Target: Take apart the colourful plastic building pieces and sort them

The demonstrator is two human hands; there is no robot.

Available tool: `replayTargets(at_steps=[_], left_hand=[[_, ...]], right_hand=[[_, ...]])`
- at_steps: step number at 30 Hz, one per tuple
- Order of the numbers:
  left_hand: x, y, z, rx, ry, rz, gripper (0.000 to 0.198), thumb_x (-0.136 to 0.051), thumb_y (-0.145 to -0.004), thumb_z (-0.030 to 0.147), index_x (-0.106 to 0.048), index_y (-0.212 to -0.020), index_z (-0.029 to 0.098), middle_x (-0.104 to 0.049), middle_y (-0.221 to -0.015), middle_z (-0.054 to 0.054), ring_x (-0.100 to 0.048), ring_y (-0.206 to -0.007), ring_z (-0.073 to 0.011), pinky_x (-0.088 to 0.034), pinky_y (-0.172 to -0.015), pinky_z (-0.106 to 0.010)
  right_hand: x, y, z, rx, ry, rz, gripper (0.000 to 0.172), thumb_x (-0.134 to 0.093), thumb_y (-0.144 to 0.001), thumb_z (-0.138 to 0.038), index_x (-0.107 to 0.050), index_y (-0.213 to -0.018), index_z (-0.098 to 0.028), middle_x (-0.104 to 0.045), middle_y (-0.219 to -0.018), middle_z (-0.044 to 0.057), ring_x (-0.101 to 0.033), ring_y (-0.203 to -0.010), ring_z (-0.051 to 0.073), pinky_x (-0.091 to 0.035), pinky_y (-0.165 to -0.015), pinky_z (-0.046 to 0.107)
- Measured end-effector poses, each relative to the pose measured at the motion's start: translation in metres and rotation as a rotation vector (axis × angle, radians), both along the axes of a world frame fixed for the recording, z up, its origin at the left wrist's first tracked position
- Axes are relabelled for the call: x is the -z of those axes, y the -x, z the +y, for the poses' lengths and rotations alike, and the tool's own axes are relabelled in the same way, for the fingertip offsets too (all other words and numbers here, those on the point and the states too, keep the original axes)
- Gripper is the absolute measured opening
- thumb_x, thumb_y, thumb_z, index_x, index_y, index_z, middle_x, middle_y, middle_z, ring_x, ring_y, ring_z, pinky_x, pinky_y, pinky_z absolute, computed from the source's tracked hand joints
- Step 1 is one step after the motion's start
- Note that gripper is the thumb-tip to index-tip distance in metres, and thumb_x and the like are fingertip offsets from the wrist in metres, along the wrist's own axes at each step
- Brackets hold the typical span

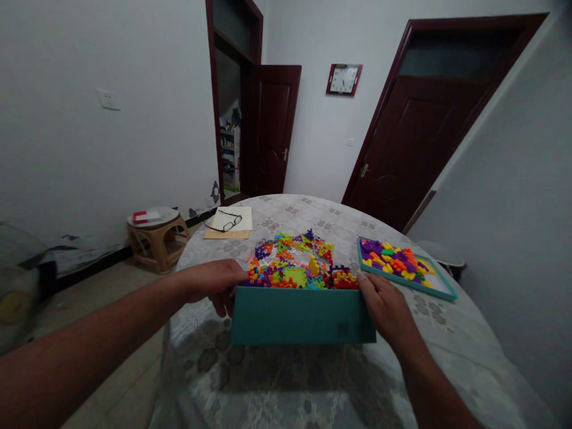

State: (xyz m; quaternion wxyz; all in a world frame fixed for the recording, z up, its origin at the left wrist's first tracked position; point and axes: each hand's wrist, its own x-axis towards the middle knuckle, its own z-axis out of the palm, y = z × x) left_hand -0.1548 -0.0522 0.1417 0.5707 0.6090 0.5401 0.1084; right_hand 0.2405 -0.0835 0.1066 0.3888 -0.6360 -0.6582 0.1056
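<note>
A teal box (302,316) full of colourful interlocking plastic pieces (295,276) is held between my two hands over the near part of the table. My left hand (218,285) grips its left side, with the thumb near the top edge and fingers curled below. On the opposite side, my right hand (385,301) is closed on the right edge, its thumb at the top corner. The pieces are orange, purple, yellow, green and blue, heaped up to the rim. The box's underside and the fingertips behind its walls are hidden.
The round table (292,208) has a patterned cloth. A shallow teal tray (440,287) of coloured pieces lies at the right. Eyeglasses (229,226) rest on papers (243,214) at the back left. A stool (161,238) stands left of the table.
</note>
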Motion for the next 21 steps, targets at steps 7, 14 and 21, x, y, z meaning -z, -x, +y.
replayTargets(at_steps=[7,14,21], left_hand=[[-0.001,-0.007,0.009,-0.058,0.014,0.012,0.064,-0.067,-0.074,0.081,-0.073,-0.074,0.017,-0.075,-0.072,-0.01,-0.071,-0.062,-0.0232,-0.056,-0.057,-0.032],[0.022,-0.007,0.007,-0.271,-0.25,-0.129,0.069,-0.051,-0.092,0.084,-0.067,-0.083,0.018,-0.064,-0.071,-0.003,-0.064,-0.063,-0.0203,-0.059,-0.061,-0.034],[0.061,-0.001,-0.005,-0.248,-0.554,-0.233,0.073,-0.062,-0.089,0.038,-0.049,-0.16,0.028,-0.064,-0.147,-0.014,-0.073,-0.112,-0.0285,-0.065,-0.089,-0.042]], right_hand=[[0.0,-0.001,0.02,0.056,0.084,0.181,0.056,-0.045,-0.1,-0.068,-0.069,-0.076,-0.023,-0.077,-0.091,0.009,-0.066,-0.091,0.028,-0.046,-0.083,0.036],[-0.007,-0.006,0.052,0.054,0.163,0.175,0.062,-0.046,-0.099,-0.072,-0.071,-0.074,-0.021,-0.075,-0.081,0.009,-0.066,-0.087,0.029,-0.047,-0.082,0.037],[-0.009,-0.005,0.082,0.142,0.216,0.242,0.05,-0.053,-0.095,-0.061,-0.077,-0.076,-0.021,-0.081,-0.095,0.013,-0.07,-0.1,0.031,-0.05,-0.091,0.037]])
